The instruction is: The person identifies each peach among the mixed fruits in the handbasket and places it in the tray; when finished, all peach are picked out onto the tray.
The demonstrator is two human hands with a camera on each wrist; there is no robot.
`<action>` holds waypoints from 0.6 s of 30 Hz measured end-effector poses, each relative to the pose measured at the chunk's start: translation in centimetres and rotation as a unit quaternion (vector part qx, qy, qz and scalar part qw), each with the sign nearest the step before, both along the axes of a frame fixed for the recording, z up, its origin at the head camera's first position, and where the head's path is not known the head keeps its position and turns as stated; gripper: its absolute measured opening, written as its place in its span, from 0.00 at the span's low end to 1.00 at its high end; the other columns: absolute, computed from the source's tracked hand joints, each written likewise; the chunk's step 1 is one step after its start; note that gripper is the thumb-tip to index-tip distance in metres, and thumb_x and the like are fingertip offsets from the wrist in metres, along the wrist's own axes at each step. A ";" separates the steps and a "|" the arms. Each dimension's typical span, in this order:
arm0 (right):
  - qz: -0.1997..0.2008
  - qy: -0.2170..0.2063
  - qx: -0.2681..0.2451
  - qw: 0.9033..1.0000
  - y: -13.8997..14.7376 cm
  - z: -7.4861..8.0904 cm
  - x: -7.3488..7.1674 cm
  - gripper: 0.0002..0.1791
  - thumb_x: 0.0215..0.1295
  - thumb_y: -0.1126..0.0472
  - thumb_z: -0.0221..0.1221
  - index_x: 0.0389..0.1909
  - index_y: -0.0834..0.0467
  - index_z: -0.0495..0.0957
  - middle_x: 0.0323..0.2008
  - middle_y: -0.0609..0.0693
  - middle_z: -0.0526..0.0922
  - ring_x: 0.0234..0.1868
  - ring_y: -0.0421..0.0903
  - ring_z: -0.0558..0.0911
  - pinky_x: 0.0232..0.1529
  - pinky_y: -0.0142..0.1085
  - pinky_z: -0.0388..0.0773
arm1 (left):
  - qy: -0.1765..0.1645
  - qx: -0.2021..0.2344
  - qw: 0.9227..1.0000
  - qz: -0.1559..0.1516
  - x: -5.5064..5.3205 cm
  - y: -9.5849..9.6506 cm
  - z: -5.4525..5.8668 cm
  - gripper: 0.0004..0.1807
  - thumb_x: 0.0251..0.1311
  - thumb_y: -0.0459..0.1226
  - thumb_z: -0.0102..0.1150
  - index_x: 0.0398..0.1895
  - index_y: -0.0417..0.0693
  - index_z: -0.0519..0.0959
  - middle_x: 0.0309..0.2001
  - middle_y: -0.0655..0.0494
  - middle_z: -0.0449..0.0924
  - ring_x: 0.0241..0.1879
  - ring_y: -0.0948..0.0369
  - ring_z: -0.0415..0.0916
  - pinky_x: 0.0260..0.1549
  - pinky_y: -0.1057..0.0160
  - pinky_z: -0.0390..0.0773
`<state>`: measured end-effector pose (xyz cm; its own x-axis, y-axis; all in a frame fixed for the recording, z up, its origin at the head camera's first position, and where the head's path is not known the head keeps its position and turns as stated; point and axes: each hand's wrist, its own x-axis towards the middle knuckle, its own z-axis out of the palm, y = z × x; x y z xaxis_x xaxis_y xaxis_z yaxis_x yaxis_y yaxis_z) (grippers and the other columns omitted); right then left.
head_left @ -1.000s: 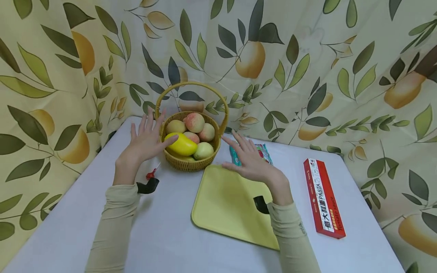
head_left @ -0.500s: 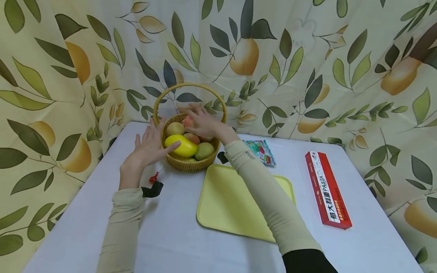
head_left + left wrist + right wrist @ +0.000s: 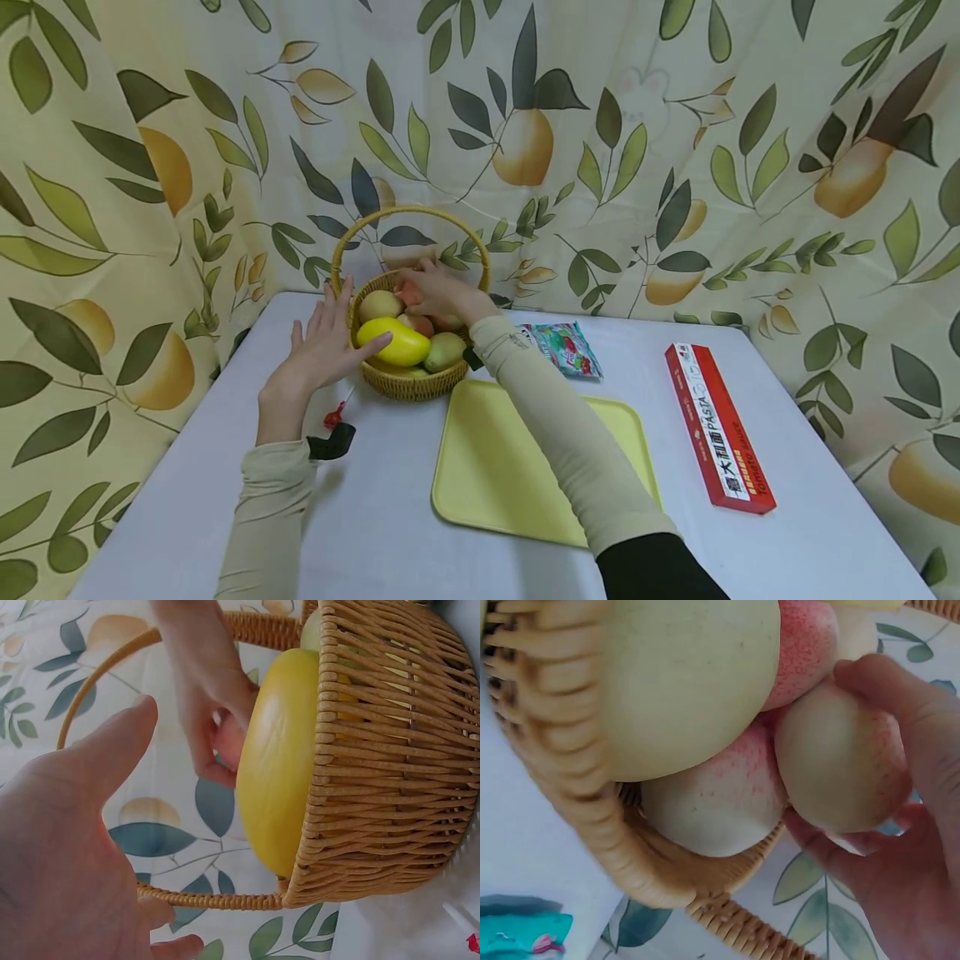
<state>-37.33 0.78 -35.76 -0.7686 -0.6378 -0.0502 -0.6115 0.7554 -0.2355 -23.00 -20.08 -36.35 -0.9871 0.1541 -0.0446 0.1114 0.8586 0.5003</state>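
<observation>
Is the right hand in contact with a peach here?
Touching. The right wrist view shows the right hand gripping the peach, thumb on one side, fingers on the other.

The peach (image 3: 836,765) in the right hand (image 3: 442,293) is cream, speckled red; the oblong fruit (image 3: 405,346) beside the left hand (image 3: 318,350) is plain yellow, the woven basket (image 3: 408,386) golden-brown. Right of both hands, the box (image 3: 716,425) is red, black-lettered on white. Beyond them, the cream backdrop (image 3: 600,50) bears a green-leaf, orange-fruit print.

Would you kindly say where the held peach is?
In the head view, left of centre, the peach is in the right hand's grip, at the back of the basket, behind the yellow fruit.
</observation>
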 end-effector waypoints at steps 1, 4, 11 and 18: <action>-0.003 0.003 -0.009 1.000 0.2 -0.1 0.1 0.28 0.68 0.48 0.64 0.68 0.44 0.71 0.70 0.58 0.64 0.66 0.58 0.68 0.64 0.51 0.76 | -0.001 -0.002 1.000 0.001 0.0 0.0 0.0 0.59 0.65 0.73 0.43 0.80 0.67 0.16 0.81 0.40 0.13 0.82 0.33 0.25 0.73 0.23 0.26; -0.008 0.019 -0.030 0.999 0.8 0.3 0.4 0.30 0.64 0.46 0.66 0.66 0.47 0.73 0.69 0.60 0.61 0.63 0.59 0.69 0.62 0.51 0.77 | 0.000 -0.001 1.000 0.000 -0.2 0.1 0.1 0.59 0.65 0.74 0.42 0.80 0.68 0.15 0.81 0.40 0.13 0.82 0.33 0.25 0.73 0.23 0.25; 0.012 0.128 -0.122 0.984 5.3 2.0 5.9 0.17 0.66 0.46 0.58 0.53 0.47 0.80 0.57 0.54 0.77 0.49 0.52 0.80 0.48 0.45 0.81 | 0.003 -0.001 1.000 0.004 -0.4 0.3 0.3 0.58 0.65 0.73 0.42 0.79 0.69 0.15 0.82 0.39 0.14 0.82 0.32 0.26 0.73 0.23 0.26; -0.040 0.157 -0.344 0.925 13.0 1.1 14.4 0.08 0.64 0.56 0.62 0.43 0.48 0.84 0.47 0.46 0.83 0.43 0.45 0.81 0.37 0.36 0.80 | 0.019 0.011 1.000 0.005 -0.6 -0.6 -0.6 0.59 0.67 0.70 0.45 0.81 0.65 0.17 0.83 0.38 0.22 0.82 0.33 0.30 0.72 0.22 0.27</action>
<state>-22.93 13.78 -34.63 -0.7222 -0.3766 0.5802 -0.6803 0.5382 -0.4974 -23.57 -20.72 -36.99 -0.9895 0.1446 -0.0037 0.1221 0.8491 0.5139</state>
